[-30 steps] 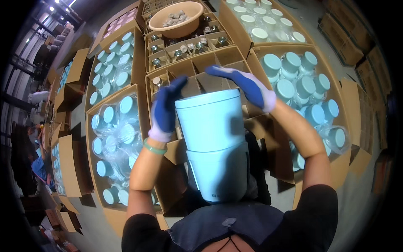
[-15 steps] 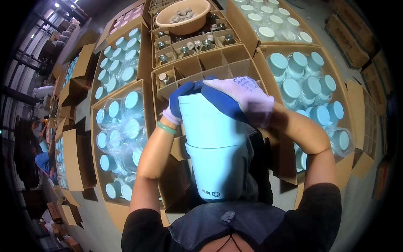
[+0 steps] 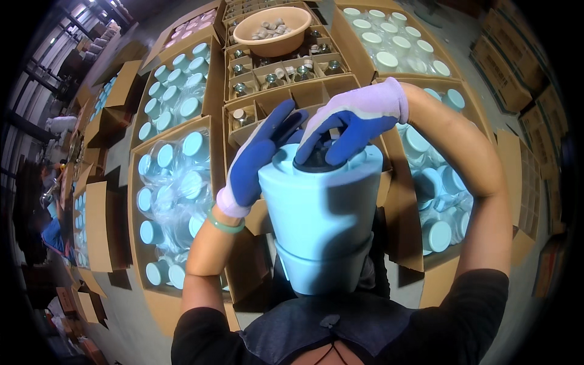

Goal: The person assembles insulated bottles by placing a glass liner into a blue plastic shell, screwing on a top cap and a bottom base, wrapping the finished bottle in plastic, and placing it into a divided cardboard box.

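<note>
A large light-blue plastic vessel (image 3: 322, 207), like a thermos jug body, stands upright close against my front, with a second light-blue section (image 3: 322, 267) below it. A round black stopper (image 3: 317, 163) sits in the opening at its top. My right hand (image 3: 359, 121), in a lilac glove with blue coating, curls its fingers over the stopper and grips it from above. My left hand (image 3: 255, 161), gloved alike, lies along the vessel's left upper side with its fingers stretched out. The stopper's far side is hidden under my right fingers.
Cartons of light-blue lidded containers stand left (image 3: 193, 146) and right (image 3: 437, 235). Ahead is a divided carton (image 3: 298, 91) with a small capped bottle (image 3: 241, 117). Behind it, a peach basin (image 3: 274, 44) of small grey pieces rests on cartons of glass bottles. A co-worker (image 3: 56, 231) is far left.
The vessel's top has tipped toward me, showing its opening and the black stopper. My right hand has risen and gripped the stopper; my left hand has opened along the side.
</note>
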Available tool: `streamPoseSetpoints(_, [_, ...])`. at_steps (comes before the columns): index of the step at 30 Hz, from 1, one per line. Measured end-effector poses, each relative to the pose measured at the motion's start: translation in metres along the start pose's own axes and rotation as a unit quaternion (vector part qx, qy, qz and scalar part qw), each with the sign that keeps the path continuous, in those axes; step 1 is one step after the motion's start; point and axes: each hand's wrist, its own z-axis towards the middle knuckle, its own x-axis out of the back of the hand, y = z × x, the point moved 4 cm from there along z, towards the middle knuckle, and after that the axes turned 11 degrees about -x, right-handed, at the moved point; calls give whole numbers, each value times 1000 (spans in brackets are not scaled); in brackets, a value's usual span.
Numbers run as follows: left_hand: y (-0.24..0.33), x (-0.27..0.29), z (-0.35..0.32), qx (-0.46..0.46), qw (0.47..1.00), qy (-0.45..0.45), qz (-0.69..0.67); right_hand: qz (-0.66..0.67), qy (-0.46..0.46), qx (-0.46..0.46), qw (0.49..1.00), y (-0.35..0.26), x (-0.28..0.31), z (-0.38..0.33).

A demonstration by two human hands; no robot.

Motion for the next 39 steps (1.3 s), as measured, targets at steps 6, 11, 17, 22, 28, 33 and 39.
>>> streamPoseSetpoints(6, [32, -34, -25, -38, 998, -2, 50, -42, 66, -149, 986, -45, -28, -9])
streamPoseSetpoints(11, [27, -35, -26, -56, 988, -19, 140, -205, 132, -228, 943, -50, -42, -14])
streamPoseSetpoints(17, [-5, -46, -2, -69, 952, -5, 298, -282, 76, -321, 901, -10, -36, -7])
streamPoseSetpoints(22, [28, -26, -43, -51, 991, 63, 107, -43, 248, -231, 940, 18, -21, -27])
streamPoseSetpoints(28, [56, 22, -99, -112, 986, 95, 81, -197, 189, -383, 883, 158, -189, -30])
streamPoseSetpoints(33, [47, 35, -91, -94, 987, 92, 90, -132, 464, -338, 808, 179, -99, -19])
streamPoseSetpoints(39, [9, 39, -40, -22, 995, 62, 72, 190, 601, 7, 776, 156, 72, -48])
